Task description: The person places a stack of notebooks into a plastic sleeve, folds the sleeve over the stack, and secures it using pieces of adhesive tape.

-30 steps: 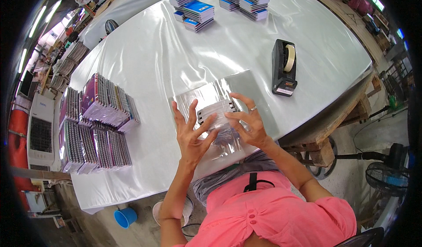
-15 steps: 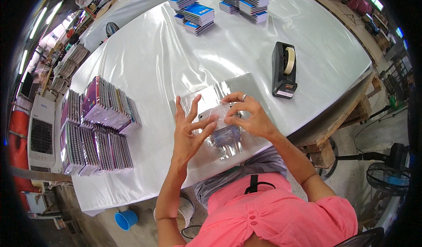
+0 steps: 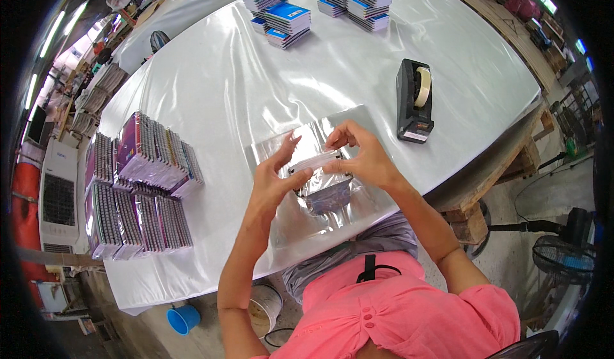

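Two bare hands at work over a wrapped bundle, seen from above. The left hand (image 3: 272, 175) is half open, its thumb laid on the near-left part of the bundle (image 3: 324, 182) and its fingers bent beyond it; whether they clasp it cannot be told. The right hand (image 3: 366, 159) is partly curled, thumb pointing inward over the bundle and fingertips bunched at its far side; whether they pinch a fold of the wrapping is too unclear to tell. The bundle (small, with dark marks at both ends) lies between the hands, on clear film (image 3: 288, 228) spread near the table's close edge. Just beyond the film, to the right, stands a black tape dispenser (image 3: 405, 103) carrying a pale roll of tape (image 3: 423, 88). To the left, purple notebooks (image 3: 150, 151) with coil bindings are grouped in glossy wrapping. At the far side rise piles of blue notebooks (image 3: 288, 15), likewise coil-bound. All rest on a table (image 3: 204, 97) with a shiny whitish covering. Below its near edge are a blue bucket (image 3: 183, 319) and a white pail (image 3: 265, 304); a fan (image 3: 563, 258) stands at the right.
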The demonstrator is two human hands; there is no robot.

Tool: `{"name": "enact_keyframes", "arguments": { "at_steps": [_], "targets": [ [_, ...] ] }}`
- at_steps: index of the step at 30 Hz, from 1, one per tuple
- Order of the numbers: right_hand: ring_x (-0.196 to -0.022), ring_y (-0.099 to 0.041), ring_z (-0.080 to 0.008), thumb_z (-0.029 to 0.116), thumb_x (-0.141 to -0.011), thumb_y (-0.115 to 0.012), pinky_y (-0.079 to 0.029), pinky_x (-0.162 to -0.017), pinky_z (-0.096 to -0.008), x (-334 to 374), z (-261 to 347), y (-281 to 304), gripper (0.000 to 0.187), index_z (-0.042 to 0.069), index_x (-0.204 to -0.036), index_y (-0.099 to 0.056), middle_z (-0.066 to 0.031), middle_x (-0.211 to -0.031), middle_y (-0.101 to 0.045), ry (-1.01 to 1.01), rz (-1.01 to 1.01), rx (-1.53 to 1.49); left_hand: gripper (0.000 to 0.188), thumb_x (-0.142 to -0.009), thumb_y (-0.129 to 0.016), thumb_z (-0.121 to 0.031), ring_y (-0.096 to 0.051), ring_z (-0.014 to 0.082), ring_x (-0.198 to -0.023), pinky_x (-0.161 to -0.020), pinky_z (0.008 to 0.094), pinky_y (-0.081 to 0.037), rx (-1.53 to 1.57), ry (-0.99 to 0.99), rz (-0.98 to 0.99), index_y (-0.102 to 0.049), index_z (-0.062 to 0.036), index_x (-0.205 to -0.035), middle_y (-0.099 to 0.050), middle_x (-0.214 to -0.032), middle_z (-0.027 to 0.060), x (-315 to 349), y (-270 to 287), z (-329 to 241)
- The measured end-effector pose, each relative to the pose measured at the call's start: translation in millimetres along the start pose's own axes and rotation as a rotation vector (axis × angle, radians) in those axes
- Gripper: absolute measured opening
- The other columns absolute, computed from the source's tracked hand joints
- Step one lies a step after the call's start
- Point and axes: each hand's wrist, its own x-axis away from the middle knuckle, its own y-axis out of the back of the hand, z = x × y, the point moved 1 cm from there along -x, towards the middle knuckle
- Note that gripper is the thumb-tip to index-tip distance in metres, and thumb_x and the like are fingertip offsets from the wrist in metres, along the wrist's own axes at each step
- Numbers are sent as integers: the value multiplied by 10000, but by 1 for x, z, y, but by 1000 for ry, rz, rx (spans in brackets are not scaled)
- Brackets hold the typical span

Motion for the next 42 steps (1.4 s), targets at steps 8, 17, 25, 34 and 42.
{"name": "enact_keyframes", "arguments": {
  "at_steps": [8,17,25,34,42],
  "targets": [
    [-900,-597,-132,-18,-698,-752,-480,-763,-246,-13,-8,1,252,16,-946,-733,-46,-966,-642,-343,228,-510,663,-659,-782,-328,-552,250,-1127,-1053,366,-304,-84,341,331,-636,-38,-1237,-668,-1119,145,-16,17,-16],
    [-873,-572,-125,-69,-695,-692,-476,-734,-231,-12,-15,-3,208,38,-859,-762,-23,-929,-574,-185,242,-378,524,-800,-727,-272,-199,363,-1439,-1110,590,-181,-739,-80,543,-607,-141,-1293,-505,-1420,69,-15,21,-27],
    [-967,-545,-139,-61,-717,-674,-446,-803,-271,-6,2,-4,221,80,-862,-763,-34,-1062,-601,95,255,-82,776,-720,-769,-351,-143,417,-1439,-1101,665,-155,-1359,-497,417,-451,-237,-1419,-339,-1530,-35,24,6,-47],
    [-1121,-537,-240,89,-801,-685,-439,-963,-365,31,12,107,259,72,-1057,-713,-127,-1291,-558,55,-227,280,709,-747,-756,-266,-214,349,-1437,-1130,631,-132,-1398,-610,405,-477,-226,-1398,-447,-1456,-84,28,-2,-45],
    [-1127,-519,-212,274,-807,-779,-393,-957,-478,26,-49,171,315,40,-999,-690,-86,-1111,-616,-754,-682,-128,690,-744,-757,-261,-203,321,-1444,-1149,603,-119,-1364,-636,361,-498,-216,-1382,-448,-1455,-96,30,0,-43]
  ]
}}
